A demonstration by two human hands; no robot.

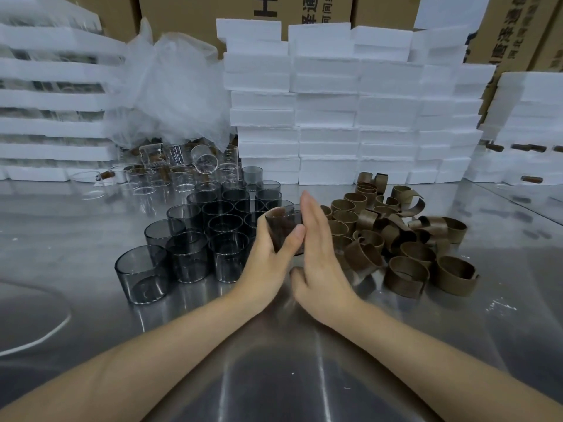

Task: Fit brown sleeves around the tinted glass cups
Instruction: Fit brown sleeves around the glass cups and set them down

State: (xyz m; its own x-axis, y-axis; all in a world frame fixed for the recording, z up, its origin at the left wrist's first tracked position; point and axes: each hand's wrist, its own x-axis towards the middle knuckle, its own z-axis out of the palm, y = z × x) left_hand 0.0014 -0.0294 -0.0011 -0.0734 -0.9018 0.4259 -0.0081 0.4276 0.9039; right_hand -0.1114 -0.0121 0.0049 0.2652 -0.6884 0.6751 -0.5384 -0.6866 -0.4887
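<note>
On the steel table (274, 376), the left hand (268, 263) curls round a tinted cup (288, 210), likely steadying it, while the right hand (320, 248), fingers straight, presses its brown sleeve (281, 236) snug

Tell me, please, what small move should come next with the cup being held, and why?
Probably press the flat right hand along the brown sleeve to seat it. The left hand grips the tinted cup with the sleeve already round it, and the right palm lies against its side.
</note>
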